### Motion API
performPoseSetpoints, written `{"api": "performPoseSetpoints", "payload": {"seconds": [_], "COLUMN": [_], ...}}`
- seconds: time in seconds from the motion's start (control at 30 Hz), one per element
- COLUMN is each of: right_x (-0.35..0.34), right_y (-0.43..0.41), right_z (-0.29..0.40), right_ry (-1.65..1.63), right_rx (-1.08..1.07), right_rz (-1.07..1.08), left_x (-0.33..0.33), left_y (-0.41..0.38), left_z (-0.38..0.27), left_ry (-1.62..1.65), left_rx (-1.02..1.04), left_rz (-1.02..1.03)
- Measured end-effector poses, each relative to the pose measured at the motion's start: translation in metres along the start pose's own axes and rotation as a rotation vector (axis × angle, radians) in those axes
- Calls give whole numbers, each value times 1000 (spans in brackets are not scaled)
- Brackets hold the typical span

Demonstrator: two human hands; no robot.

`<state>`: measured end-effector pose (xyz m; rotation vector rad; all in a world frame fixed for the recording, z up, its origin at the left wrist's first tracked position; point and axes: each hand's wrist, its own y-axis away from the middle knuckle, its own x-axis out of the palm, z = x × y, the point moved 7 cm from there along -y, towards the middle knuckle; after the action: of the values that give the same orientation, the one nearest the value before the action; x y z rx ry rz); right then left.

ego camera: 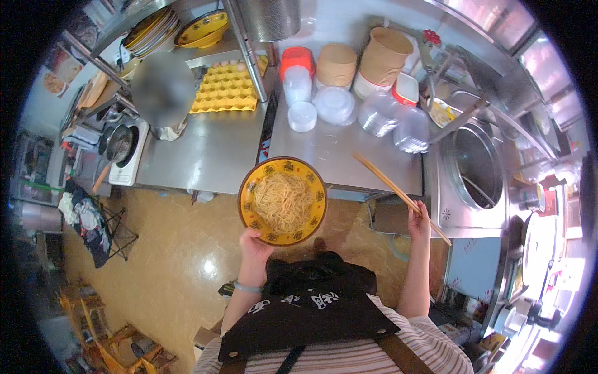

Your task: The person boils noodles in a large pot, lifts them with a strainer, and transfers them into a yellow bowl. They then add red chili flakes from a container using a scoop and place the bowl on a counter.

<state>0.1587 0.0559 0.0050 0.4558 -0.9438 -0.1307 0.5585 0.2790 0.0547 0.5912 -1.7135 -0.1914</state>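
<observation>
My left hand grips the lower rim of a yellow patterned bowl, held over the gap between my body and the steel counter. A mound of plain noodles lies in the bowl. Off to the right, my right hand holds a pair of long wooden chopsticks; their far ends point up and left, above the counter's front edge. The chopsticks do not touch the noodles.
Along the steel counter stand a yellow egg tray, stacked paper bowls and clear plastic containers. A large round steel cooker is at the right. A pan sits on a white cooktop at the left, near a folding chair.
</observation>
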Motion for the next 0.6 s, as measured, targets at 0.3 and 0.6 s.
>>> {"api": "performPoseSetpoints", "payload": {"seconds": [0.3,0.6], "right_x": [-68,-150], "right_y": [-17,-154], "right_z": [155,137], "right_ry": [-198,127], "right_rx": [-659,-238], "right_rz": [-183,-380], "left_x": [-33,-68], "left_y": [39,49], "left_z": [-26,-28], "left_ry": [-151,-79], "left_rx": [231,171], "left_rz": [-136,-269]}}
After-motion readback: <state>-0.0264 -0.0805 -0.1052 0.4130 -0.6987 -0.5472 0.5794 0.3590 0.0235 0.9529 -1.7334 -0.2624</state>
